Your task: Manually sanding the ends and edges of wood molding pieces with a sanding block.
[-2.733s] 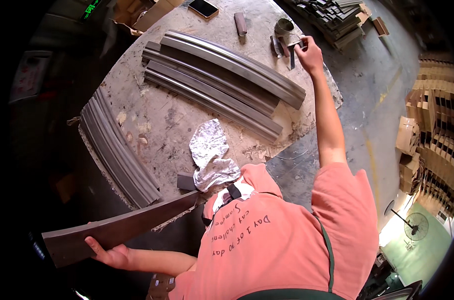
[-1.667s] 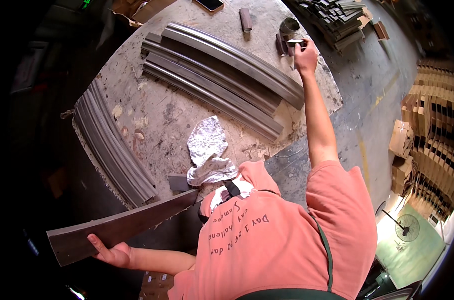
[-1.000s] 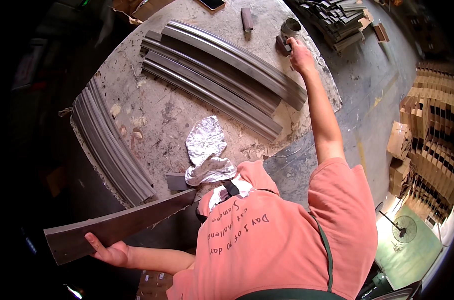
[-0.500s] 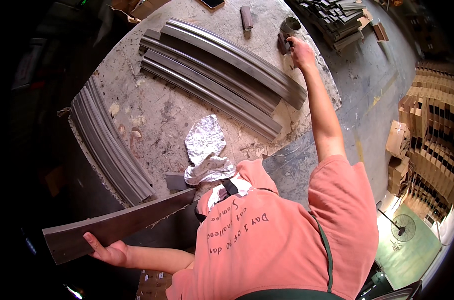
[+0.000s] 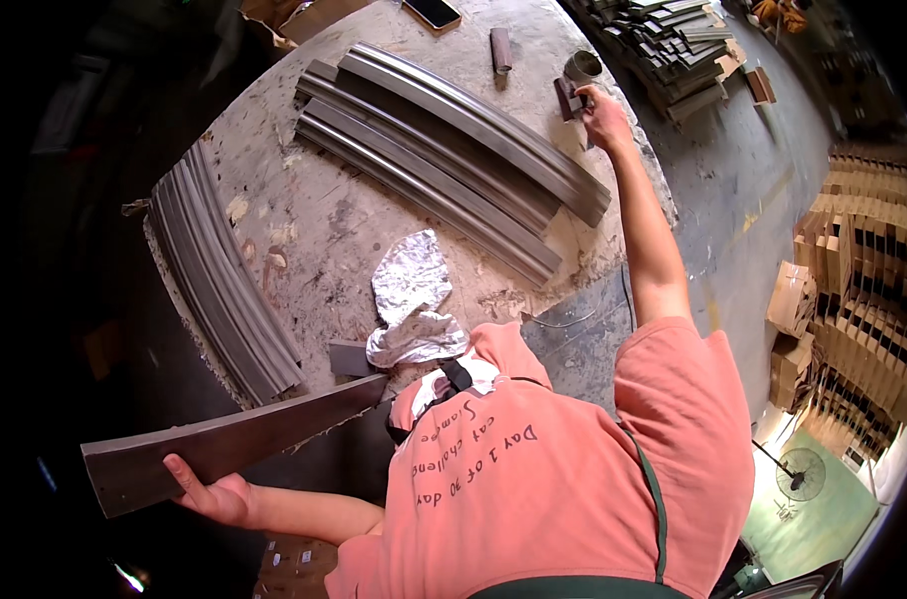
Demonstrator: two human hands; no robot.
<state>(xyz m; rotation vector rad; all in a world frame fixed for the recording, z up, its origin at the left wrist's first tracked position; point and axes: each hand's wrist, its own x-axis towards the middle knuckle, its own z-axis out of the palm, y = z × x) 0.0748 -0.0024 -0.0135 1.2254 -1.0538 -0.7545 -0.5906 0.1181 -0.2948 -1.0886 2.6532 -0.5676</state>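
With the right hand now lowered to the dark block just beside the round can, its grip impossible to tell, the curved board, well to the can's lower left, remains clasped by the left hand alone.

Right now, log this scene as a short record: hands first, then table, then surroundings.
Left hand: holds a long dark board near one end, thumb on its face
Right hand: fingers at small dark pieces beside a round tin; grip unclear
Table middle: grey strips lying side by side
Table left edge: a row of more strips
Near the body: crumpled silvery sheet
Table far side: phone, brown cylinder
Beyond table, right: pile of dark pieces, cardboard boxes, fan
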